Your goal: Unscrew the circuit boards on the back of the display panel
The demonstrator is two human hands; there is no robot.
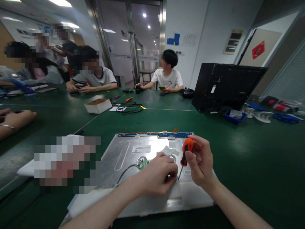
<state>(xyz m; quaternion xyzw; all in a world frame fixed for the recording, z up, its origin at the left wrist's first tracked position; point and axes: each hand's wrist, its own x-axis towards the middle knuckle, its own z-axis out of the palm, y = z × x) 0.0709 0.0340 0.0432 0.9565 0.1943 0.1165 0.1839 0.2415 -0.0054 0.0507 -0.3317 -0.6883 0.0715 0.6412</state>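
A flat metal display panel (124, 148) lies back side up on the green table. Along its far edge runs a narrow blue circuit board (143, 135). My right hand (202, 162) grips an orange and black screwdriver (187, 148), its shaft slanting down to the panel. Close by the tip, my left hand (158, 173) rests on the panel with fingers curled and pressed together; whatever they hold is hidden. Partly behind my left hand sits a small green circuit board (143, 164), joined to a black cable (126, 171).
A black monitor (228, 86) stands at the right, by a blue tray (235, 117). Past the panel are an open white box (98, 105), black cables (131, 108) and another orange screwdriver (129, 99). Several people sit around the table; one person's hand (19, 121) is at the left.
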